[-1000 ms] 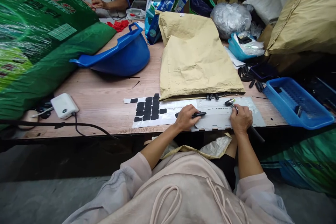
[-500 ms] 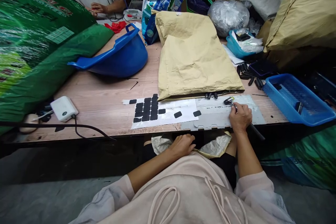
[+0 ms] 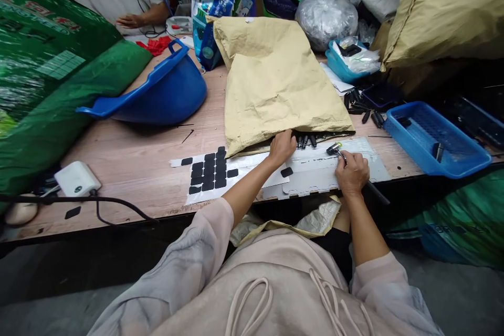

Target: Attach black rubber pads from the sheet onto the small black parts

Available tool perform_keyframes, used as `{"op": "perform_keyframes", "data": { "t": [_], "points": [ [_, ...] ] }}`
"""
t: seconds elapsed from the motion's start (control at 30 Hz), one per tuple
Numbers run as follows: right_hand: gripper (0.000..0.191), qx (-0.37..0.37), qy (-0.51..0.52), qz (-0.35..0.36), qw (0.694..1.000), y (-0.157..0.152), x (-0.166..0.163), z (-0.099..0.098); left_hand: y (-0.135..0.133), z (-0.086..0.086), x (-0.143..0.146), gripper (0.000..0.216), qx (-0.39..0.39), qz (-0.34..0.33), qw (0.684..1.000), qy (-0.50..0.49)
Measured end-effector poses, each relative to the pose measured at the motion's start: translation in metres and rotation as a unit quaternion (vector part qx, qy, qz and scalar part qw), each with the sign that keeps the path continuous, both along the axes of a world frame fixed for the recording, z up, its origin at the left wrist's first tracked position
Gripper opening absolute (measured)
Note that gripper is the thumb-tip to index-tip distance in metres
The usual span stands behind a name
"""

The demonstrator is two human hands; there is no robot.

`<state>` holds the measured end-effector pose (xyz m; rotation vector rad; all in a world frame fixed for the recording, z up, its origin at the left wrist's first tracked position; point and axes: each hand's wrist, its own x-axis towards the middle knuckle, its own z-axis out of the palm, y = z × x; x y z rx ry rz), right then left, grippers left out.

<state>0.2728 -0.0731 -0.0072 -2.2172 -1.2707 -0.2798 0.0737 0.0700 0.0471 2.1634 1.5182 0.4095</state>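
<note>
My right hand (image 3: 352,174) is wrapped around the handle of a small hammer (image 3: 377,192). Its head, black with a yellow-green end, lies over the grey strip (image 3: 315,179) along the table's front edge. My left hand (image 3: 282,147) reaches to the front edge of a tan paper sack (image 3: 283,84), fingers curled, beside several small black cylindrical parts (image 3: 306,142). What its fingertips hold, if anything, is hidden. Left of that arm, rows of black rounded pads (image 3: 209,171) sit on a white sheet (image 3: 179,164); a single black pad (image 3: 287,171) lies between my hands.
A blue basin (image 3: 157,94) and a white box with cables (image 3: 77,178) stand at left, near a green sack (image 3: 59,84). On the right is a blue basket (image 3: 433,139) beside loose black parts (image 3: 377,118). Another person's hand (image 3: 132,21) shows across the table.
My left hand has risen from my lap to the sack's front edge. My right hand still grips the hammer in about the same place. The view has shifted slightly.
</note>
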Motion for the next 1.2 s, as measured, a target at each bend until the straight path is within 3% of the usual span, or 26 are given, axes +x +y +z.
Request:
{"op": "perform_keyframes", "data": {
  "t": [0.13,0.33,0.43,0.57,0.67,0.77,0.93,1.1,1.2],
  "points": [
    [0.029,-0.013,0.015,0.001,1.0,-0.001,-0.002,0.002,0.015,0.006,0.018,0.025,-0.027,0.045,0.998,0.025],
    [0.029,-0.007,0.009,-0.001,1.0,-0.002,-0.003,0.002,0.011,0.008,0.03,0.02,-0.061,0.056,0.994,0.064],
    [0.028,0.0,-0.003,-0.002,1.0,-0.001,-0.002,0.001,-0.001,0.01,0.019,0.012,-0.053,0.021,0.996,0.067],
    [0.028,0.0,-0.006,-0.004,1.0,-0.001,-0.002,0.0,-0.027,0.011,-0.017,0.007,-0.033,-0.051,0.997,0.039],
    [0.028,-0.002,-0.003,-0.004,1.0,0.0,0.0,-0.001,-0.047,0.003,-0.05,0.007,-0.031,-0.079,0.996,0.025],
    [0.029,0.002,0.001,-0.002,1.0,0.0,0.003,-0.002,-0.061,-0.017,-0.073,0.012,-0.009,-0.08,0.996,-0.028],
    [0.03,-0.005,0.023,0.01,1.0,0.0,0.008,0.001,-0.068,-0.048,-0.082,0.021,0.039,-0.067,0.987,-0.14],
    [0.034,0.035,0.051,0.055,0.997,-0.005,-0.019,0.016,-0.066,-0.05,-0.079,0.017,0.024,-0.059,0.984,-0.168],
    [0.035,0.049,0.104,0.167,0.979,-0.01,-0.053,0.025,-0.066,-0.048,-0.079,0.014,0.018,-0.061,0.981,-0.183]
  ]
}}
